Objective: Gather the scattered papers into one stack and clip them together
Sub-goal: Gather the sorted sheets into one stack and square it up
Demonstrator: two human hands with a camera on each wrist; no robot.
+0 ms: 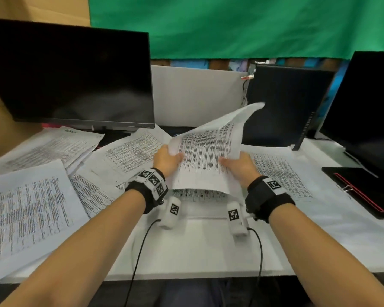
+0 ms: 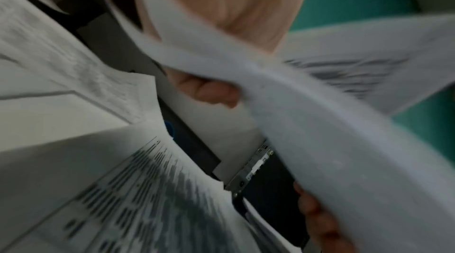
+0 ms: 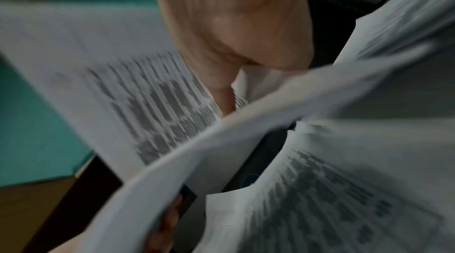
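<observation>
Both hands held a sheaf of printed sheets (image 1: pixel 205 156) above the middle of the white surface (image 1: pixel 208 247). The left hand (image 1: pixel 166 160) gripped the sheaf's left edge, thumb on top and fingers (image 2: pixel 209 90) curled beneath. The right hand (image 1: pixel 239 166) pinched the right edge, its thumb (image 3: pixel 225 99) lying on the printed face. The sheaf was lifted and curved, its long axis running from the person toward the far right, the far corner curling up in front of a black computer case (image 1: pixel 284 105). Its near edge hung just over another sheet (image 1: pixel 200 194) lying flat.

More loose papers lay scattered: a large page (image 1: pixel 27 209) at the near left, a pile (image 1: pixel 53 145) below the left monitor (image 1: pixel 69 76), several overlapping pages (image 1: pixel 129 151) between them, and one page (image 1: pixel 279 173) just right of the right hand. A black folder with a red line (image 1: pixel 364 189) lay at the right edge, a metal clip (image 1: pixel 346 189) at its near-left side; I could not tell whether it touched the folder. A second monitor (image 1: pixel 368 100) stood behind it. The wrist views were blurred.
</observation>
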